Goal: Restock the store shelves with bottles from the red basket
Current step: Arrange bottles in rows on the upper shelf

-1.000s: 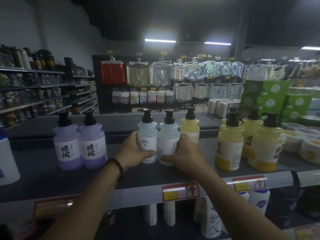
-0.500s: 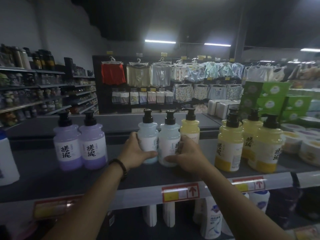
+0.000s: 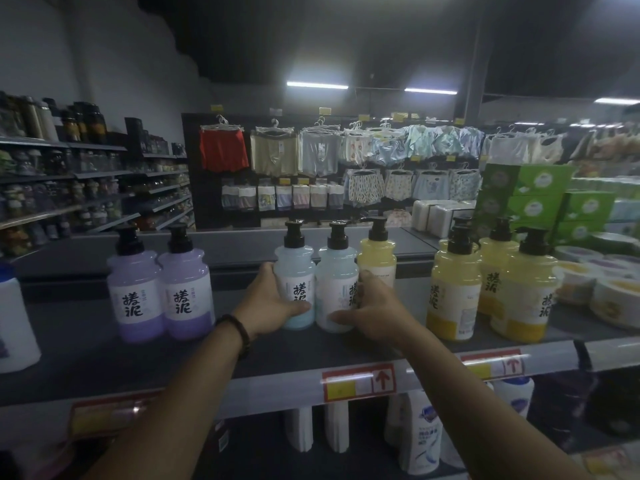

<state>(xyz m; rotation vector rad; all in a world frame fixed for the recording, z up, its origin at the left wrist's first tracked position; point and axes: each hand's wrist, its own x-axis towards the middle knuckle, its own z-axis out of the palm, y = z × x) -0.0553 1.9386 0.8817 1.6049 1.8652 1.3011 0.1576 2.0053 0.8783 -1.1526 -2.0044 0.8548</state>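
Note:
Two pale blue pump bottles stand side by side on the grey top shelf (image 3: 104, 355). My left hand (image 3: 268, 301) grips the left blue bottle (image 3: 294, 268) low on its side, thumb across the front. My right hand (image 3: 372, 311) grips the right blue bottle (image 3: 337, 271) the same way. Both bottles are upright with their printed labels turned toward me. A yellow pump bottle (image 3: 377, 258) stands just behind my right hand. The red basket is out of view.
Two purple pump bottles (image 3: 159, 289) stand to the left, and three yellow ones (image 3: 453, 289) to the right. A white bottle (image 3: 14, 320) is at the far left edge. Round tubs (image 3: 613, 299) sit far right. More white bottles (image 3: 420, 434) fill the shelf below.
Both blue bottles have been turned in place, so their black-lettered labels now face front. My hands have stayed on them, shifting slightly.

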